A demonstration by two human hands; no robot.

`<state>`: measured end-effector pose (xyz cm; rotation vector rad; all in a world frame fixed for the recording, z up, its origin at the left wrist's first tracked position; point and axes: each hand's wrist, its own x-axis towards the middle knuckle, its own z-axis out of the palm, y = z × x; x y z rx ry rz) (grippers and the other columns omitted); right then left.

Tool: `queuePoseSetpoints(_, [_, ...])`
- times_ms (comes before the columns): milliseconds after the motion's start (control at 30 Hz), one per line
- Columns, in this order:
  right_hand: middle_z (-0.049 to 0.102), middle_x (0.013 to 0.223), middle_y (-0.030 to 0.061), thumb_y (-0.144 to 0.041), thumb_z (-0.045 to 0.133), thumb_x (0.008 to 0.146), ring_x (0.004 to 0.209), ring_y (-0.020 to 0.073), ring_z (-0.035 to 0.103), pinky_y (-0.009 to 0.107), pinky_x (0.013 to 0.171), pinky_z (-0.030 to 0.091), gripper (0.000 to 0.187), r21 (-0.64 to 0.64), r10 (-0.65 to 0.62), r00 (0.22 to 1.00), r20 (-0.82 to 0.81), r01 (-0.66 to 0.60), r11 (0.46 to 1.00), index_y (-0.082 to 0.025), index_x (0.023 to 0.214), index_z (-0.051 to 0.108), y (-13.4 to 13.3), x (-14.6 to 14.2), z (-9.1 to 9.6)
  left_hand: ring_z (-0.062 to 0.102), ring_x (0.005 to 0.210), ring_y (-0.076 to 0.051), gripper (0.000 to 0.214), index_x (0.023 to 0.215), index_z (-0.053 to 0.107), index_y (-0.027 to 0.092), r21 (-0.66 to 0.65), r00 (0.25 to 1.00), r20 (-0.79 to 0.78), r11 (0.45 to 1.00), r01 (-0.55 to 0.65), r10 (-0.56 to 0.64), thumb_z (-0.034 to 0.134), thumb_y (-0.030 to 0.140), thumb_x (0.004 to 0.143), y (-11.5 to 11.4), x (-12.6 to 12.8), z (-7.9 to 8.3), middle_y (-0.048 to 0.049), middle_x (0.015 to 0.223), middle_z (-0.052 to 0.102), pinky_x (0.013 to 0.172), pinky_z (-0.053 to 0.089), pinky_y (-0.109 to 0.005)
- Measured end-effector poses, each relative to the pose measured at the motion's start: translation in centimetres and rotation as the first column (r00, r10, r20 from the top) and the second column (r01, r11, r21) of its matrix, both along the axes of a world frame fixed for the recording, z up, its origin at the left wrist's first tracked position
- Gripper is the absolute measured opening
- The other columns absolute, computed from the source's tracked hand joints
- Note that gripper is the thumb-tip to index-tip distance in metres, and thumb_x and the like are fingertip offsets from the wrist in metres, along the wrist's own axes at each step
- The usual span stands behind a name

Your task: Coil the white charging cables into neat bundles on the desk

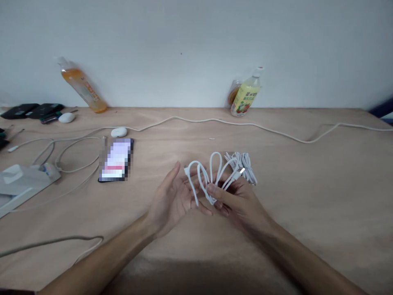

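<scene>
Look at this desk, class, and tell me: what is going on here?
A person is handling a white cable over a wooden table. The right hand pinches several loops of it together at their base, while the left hand is open beside them. A tighter white bundle sits just behind the right hand; whether it joins the same cable is unclear. A phone lies further left.

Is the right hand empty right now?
No, the right hand pinches a looped white cable between thumb and fingers above the wooden table.
</scene>
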<state>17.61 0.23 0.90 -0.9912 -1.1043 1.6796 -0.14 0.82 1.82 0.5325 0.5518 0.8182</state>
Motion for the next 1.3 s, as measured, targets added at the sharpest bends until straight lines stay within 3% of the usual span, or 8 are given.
queuePoseSetpoints(133, [0.054,0.058,-0.0045,-0.057,0.087,0.085,0.049,0.0113,0.038,0.025,0.046,0.030,0.034,0.015,0.033,0.999,0.003,-0.033,0.999,-0.024,0.089,0.085,-0.2,0.0,0.4,0.077,0.083,-0.026,0.078,0.144,0.071,0.013,0.005,0.998,0.010,0.998,0.067,-0.068,0.054,0.075,0.101,-0.3,0.0,-0.5,-0.0211,0.121,0.078,0.054,0.061,-0.027])
queuePoseSetpoints(233, [0.056,0.058,-0.0043,-0.052,0.087,0.084,0.048,0.0103,0.040,0.024,0.045,0.030,0.029,0.028,0.020,0.999,0.045,-0.021,0.999,-0.024,0.085,0.083,-0.2,-0.1,0.8,0.073,0.072,-0.018,0.065,0.152,0.067,0.022,0.007,0.999,-0.026,0.999,0.045,-0.045,0.059,0.064,0.104,-0.6,0.2,-0.3,-0.0162,0.125,0.078,0.051,0.059,-0.023])
queuePoseSetpoints(500, [0.055,0.054,-0.0056,-0.046,0.077,0.091,0.045,0.0109,0.044,0.025,0.044,0.036,0.026,0.166,-0.113,0.973,0.203,0.079,0.983,-0.024,0.078,0.076,-0.1,-0.5,1.3,0.078,0.088,-0.022,0.065,0.171,0.042,0.035,0.041,1.000,0.012,0.999,0.003,-0.004,0.058,0.046,0.109,-0.4,0.3,0.0,-0.0143,0.135,0.076,0.063,0.067,-0.028])
queuePoseSetpoints(633, [0.063,0.060,-0.0032,-0.044,0.075,0.094,0.048,0.0125,0.051,0.026,0.047,0.039,0.023,0.206,-0.171,0.945,0.278,0.115,0.972,-0.023,0.084,0.078,-0.2,-0.4,0.7,0.077,0.090,-0.023,0.067,0.167,0.050,0.032,0.028,0.997,-0.033,0.997,-0.071,0.072,0.065,0.052,0.105,-0.3,0.4,0.1,-0.0158,0.138,0.075,0.057,0.063,-0.026])
queuePoseSetpoints(800, [0.060,0.055,-0.0034,-0.042,0.072,0.097,0.048,0.0137,0.053,0.027,0.048,0.040,0.027,0.277,-0.167,0.919,0.357,0.066,0.958,-0.024,0.077,0.075,-0.4,-0.5,0.4,0.056,0.053,-0.007,0.071,0.158,0.063,0.026,0.112,0.973,-0.173,0.984,-0.135,0.153,0.086,0.041,0.092,-0.5,0.5,0.1,-0.0129,0.118,0.082,0.044,0.042,-0.020])
queuePoseSetpoints(933, [0.059,0.053,-0.0039,-0.042,0.072,0.097,0.046,0.0138,0.051,0.027,0.047,0.039,0.028,0.276,-0.163,0.924,0.347,0.066,0.959,-0.025,0.076,0.074,-0.5,-0.7,0.6,0.047,0.045,-0.003,0.063,0.150,0.070,0.022,0.120,0.961,-0.229,0.984,-0.133,0.158,0.086,0.041,0.092,-0.6,0.7,0.1,-0.0088,0.102,0.082,0.045,0.040,-0.021])
queuePoseSetpoints(1100, [0.063,0.053,-0.0035,-0.045,0.075,0.095,0.046,0.0144,0.054,0.027,0.048,0.042,0.024,0.208,-0.173,0.929,0.328,0.108,0.972,-0.024,0.083,0.078,-0.4,-0.6,0.3,0.066,0.062,-0.014,0.061,0.148,0.072,0.019,0.172,0.938,-0.279,0.972,-0.160,0.204,0.079,0.050,0.096,-0.5,1.0,0.2,-0.0125,0.103,0.083,0.050,0.044,-0.024])
queuePoseSetpoints(1300, [0.064,0.057,-0.0017,-0.052,0.074,0.096,0.046,0.0140,0.055,0.026,0.044,0.042,0.032,0.145,-0.132,0.961,0.244,0.099,0.985,-0.023,0.082,0.077,0.0,-0.4,0.0,0.074,0.117,-0.033,0.059,0.148,0.072,0.019,0.229,0.908,-0.289,0.943,-0.240,0.302,0.077,0.051,0.098,-0.4,1.1,-0.4,-0.0157,0.130,0.081,0.095,0.057,-0.042])
